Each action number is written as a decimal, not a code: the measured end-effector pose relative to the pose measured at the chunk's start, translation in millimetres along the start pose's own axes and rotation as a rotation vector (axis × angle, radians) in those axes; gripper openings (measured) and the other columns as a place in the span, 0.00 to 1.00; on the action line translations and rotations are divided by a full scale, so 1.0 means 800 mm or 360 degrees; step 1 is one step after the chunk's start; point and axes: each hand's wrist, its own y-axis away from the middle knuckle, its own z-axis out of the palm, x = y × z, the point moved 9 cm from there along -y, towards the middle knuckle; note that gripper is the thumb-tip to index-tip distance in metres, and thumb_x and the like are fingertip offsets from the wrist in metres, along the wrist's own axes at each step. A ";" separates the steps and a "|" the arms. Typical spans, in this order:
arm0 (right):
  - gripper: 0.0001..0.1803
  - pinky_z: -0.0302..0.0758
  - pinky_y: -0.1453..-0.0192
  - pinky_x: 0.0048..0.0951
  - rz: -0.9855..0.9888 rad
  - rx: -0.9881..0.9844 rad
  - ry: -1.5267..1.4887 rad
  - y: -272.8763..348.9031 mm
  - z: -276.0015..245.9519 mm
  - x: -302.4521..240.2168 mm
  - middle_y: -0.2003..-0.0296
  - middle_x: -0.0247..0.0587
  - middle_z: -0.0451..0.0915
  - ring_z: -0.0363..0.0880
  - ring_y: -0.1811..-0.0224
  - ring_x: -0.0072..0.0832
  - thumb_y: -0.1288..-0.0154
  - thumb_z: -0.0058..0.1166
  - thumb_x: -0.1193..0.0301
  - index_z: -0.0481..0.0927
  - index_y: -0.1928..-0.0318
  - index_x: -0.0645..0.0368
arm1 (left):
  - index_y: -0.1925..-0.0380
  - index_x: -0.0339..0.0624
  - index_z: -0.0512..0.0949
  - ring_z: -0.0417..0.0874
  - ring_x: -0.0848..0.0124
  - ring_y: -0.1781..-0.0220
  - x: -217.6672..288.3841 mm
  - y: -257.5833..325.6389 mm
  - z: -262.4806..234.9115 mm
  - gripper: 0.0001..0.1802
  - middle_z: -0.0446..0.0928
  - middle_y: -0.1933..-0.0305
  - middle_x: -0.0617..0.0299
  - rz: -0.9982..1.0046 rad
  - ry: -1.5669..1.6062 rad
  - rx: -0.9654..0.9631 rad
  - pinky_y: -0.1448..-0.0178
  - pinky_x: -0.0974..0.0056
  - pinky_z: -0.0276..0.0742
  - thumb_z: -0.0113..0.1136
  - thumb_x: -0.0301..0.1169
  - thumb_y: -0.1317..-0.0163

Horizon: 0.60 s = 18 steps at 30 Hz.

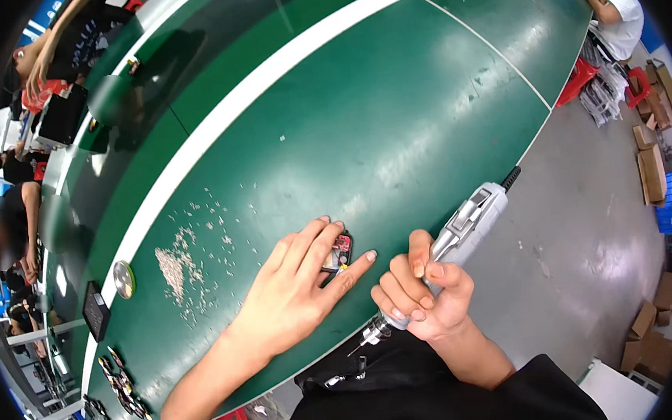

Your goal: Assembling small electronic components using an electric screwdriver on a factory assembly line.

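My left hand [298,284] lies on the green table, fingers and thumb closed around a small black device [342,250] with a red circuit board and a bit of yellow showing. Much of that device is hidden under the fingers. In my right hand [429,285] is a grey electric screwdriver [471,219], fingers wrapped round its body. Its bit points down and to the left, past the table's near edge, apart from the device. A black cord leaves the other end. Left of my left hand, a heap of tiny pale screws [173,272] spreads loosely over the table.
A round tin [124,279] and a black box [96,311] stand by the white rail at left. Several small dark devices [122,385] lie at the near left. Cardboard boxes [652,173] sit on the floor at right. Other people work across and at the far right.
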 end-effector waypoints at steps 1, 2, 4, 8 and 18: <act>0.06 0.66 0.70 0.28 0.0018 0.0048 0.0006 0.004 -0.004 0.002 0.87 0.28 0.62 0.62 0.86 0.21 0.34 0.48 0.66 0.69 0.66 0.54 | 0.50 0.49 0.81 0.75 0.54 0.42 0.008 0.010 0.007 0.26 0.70 0.41 0.45 0.0014 -0.0001 0.0026 0.44 0.56 0.75 0.59 0.20 0.54; 0.05 0.66 0.70 0.28 -0.0016 0.0020 -0.0039 0.009 -0.002 0.001 0.86 0.29 0.62 0.63 0.85 0.21 0.34 0.46 0.67 0.70 0.65 0.54 | 0.50 0.49 0.81 0.75 0.54 0.42 0.011 0.017 0.016 0.26 0.70 0.41 0.45 -0.0004 0.0042 0.0018 0.44 0.56 0.75 0.59 0.20 0.54; 0.05 0.67 0.70 0.28 -0.0039 0.0011 -0.0084 0.019 -0.002 0.003 0.86 0.29 0.62 0.64 0.85 0.22 0.33 0.45 0.68 0.70 0.64 0.55 | 0.50 0.44 0.80 0.74 0.50 0.40 0.015 0.032 0.021 0.25 0.69 0.39 0.43 -0.0017 0.0127 0.0121 0.44 0.54 0.77 0.59 0.21 0.53; 0.07 0.66 0.71 0.28 0.0033 0.0040 0.0026 0.035 -0.003 0.017 0.87 0.28 0.63 0.62 0.86 0.21 0.33 0.46 0.65 0.69 0.66 0.53 | 0.52 0.31 0.77 0.75 0.48 0.41 0.015 0.044 0.022 0.23 0.72 0.42 0.42 -0.0047 0.0150 0.0271 0.46 0.56 0.80 0.60 0.20 0.52; 0.05 0.67 0.71 0.28 0.0149 0.0097 -0.0005 0.050 0.001 0.045 0.87 0.29 0.63 0.63 0.86 0.22 0.34 0.45 0.67 0.70 0.65 0.54 | 0.57 0.30 0.78 0.80 0.55 0.54 0.008 0.030 0.003 0.23 0.79 0.52 0.49 -0.0358 0.0206 0.0346 0.56 0.58 0.81 0.61 0.15 0.59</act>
